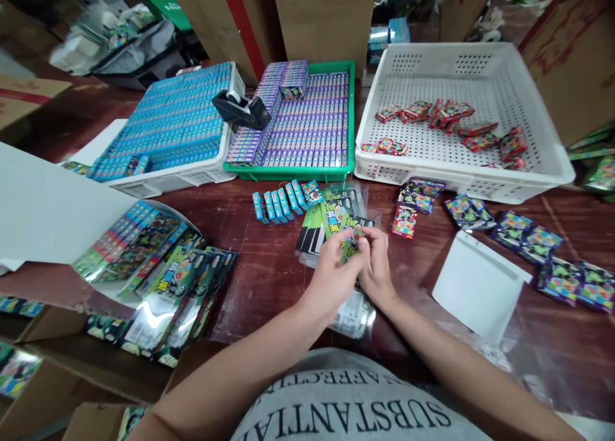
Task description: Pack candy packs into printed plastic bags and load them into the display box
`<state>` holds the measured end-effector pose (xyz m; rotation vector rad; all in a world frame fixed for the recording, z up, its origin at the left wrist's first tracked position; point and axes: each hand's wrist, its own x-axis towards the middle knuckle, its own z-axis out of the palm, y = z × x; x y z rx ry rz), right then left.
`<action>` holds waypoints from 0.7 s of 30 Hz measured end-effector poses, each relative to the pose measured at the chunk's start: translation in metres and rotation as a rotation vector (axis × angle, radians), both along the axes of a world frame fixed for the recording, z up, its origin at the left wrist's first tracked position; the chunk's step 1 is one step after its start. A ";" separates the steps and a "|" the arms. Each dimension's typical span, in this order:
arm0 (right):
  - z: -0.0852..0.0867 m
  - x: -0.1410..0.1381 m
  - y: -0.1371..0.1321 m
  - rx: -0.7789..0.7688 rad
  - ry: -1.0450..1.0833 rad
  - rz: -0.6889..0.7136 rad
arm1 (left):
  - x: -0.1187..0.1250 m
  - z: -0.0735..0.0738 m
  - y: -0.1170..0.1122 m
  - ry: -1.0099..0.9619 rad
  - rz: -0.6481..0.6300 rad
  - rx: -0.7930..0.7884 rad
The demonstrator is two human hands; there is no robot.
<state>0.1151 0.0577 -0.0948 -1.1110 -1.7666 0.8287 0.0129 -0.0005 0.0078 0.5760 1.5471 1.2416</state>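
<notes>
Close together in the middle of the head view, my left hand [334, 271] and my right hand [378, 271] have their fingers pinched at a green and black printed plastic bag [358, 222]. The fingers partly cover it, and its lower part is hidden under the hands. More flat printed bags [331, 204] lie beneath and behind, overlapping on the table. Just left of them, several small blue boxes [278, 204] stand in a row. Right of my hands lie a red packet [404, 222] and purple packets [419, 194].
At the back stand a white crate of blue boxes [228, 149], a green tray [293, 173] of purple boxes and a white crate [464, 178] with red packets. A black tape dispenser [243, 111] rests on the boxes. White card [480, 284] lies right, filled bags [182, 281] left.
</notes>
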 end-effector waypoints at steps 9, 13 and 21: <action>0.007 -0.023 -0.014 -0.130 0.128 -0.054 | -0.023 -0.040 -0.036 0.070 -0.103 -0.129; 0.020 -0.015 -0.024 -0.112 0.081 0.121 | -0.030 -0.038 -0.046 0.523 -0.200 0.012; 0.074 0.022 0.000 0.036 -0.397 0.628 | -0.065 -0.018 -0.079 0.373 -0.432 0.162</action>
